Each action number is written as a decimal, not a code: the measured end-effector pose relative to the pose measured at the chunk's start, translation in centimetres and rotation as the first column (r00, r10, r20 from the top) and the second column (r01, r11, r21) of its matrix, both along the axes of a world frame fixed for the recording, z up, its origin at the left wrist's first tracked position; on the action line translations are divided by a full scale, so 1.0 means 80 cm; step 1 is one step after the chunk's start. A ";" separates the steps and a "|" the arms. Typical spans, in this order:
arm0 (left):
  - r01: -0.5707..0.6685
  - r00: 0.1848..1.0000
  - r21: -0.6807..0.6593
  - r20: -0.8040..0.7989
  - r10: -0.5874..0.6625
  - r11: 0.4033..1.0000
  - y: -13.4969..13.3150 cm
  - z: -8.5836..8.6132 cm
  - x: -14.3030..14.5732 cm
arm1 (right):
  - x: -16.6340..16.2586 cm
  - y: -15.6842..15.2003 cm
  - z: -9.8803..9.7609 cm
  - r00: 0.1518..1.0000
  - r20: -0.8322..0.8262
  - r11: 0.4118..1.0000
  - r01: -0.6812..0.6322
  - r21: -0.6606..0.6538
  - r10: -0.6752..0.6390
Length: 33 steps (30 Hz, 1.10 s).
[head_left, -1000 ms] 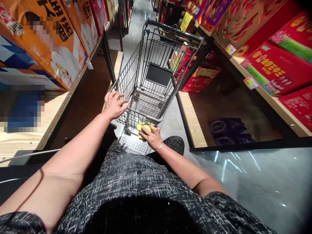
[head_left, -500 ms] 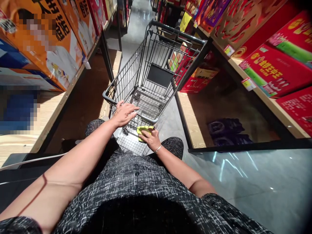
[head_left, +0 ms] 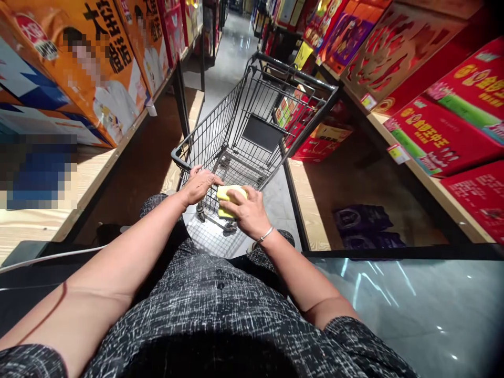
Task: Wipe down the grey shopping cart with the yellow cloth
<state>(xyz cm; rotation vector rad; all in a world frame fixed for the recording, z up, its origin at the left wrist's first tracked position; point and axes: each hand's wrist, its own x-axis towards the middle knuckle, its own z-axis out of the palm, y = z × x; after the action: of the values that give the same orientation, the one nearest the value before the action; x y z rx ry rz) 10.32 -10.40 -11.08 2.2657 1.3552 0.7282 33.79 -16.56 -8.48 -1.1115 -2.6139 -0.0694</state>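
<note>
A black wire shopping cart stands in front of me in the aisle. My left hand lies over its near rim, the fingers bent over the bar at the left part. In my right hand is a folded yellow cloth, pressed between the fingers and the near rim of the cart. The cloth touches or nearly touches the left fingertips. The bar beneath both hands is mostly hidden. A bracelet circles my right wrist.
Orange boxes stand on a wooden shelf to the left. Red boxes line the right shelf, with purple packages below. A red gift box sits beyond the cart's right side. The grey floor is shiny.
My right hand has risen with the yellow cloth from below the near rim up onto it. My left fingers have bent down over the rim. The whole view has shifted slightly.
</note>
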 end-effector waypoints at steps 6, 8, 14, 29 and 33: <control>-0.021 1.000 -0.035 -0.009 0.021 0.999 0.004 0.002 -0.001 | 0.077 0.042 0.006 0.993 0.002 0.988 -0.114 -0.108 0.115; -0.026 0.999 -0.036 -0.022 0.025 0.999 0.007 0.002 -0.001 | 0.111 0.072 0.004 0.997 -0.045 0.988 -0.072 -0.139 0.066; -0.045 0.997 -0.025 -0.060 0.044 0.999 0.013 -0.001 0.000 | 0.167 0.190 -0.012 0.918 -0.210 0.942 0.328 -0.073 -0.336; -0.119 0.991 0.029 -0.049 0.121 0.992 0.022 0.001 -0.023 | 0.014 -0.007 -0.061 0.940 -0.281 0.981 0.180 -0.069 -0.192; -0.174 0.984 0.061 -0.039 0.177 0.983 0.015 -0.001 -0.020 | 0.013 -0.001 -0.072 0.985 -0.157 0.998 0.069 -0.006 -0.069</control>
<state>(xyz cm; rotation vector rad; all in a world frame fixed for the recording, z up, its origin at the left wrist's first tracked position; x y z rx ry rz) 8.71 -9.21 -11.19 2.2381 1.5897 0.7876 34.86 -16.63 -14.27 -1.1589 -2.4367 0.0037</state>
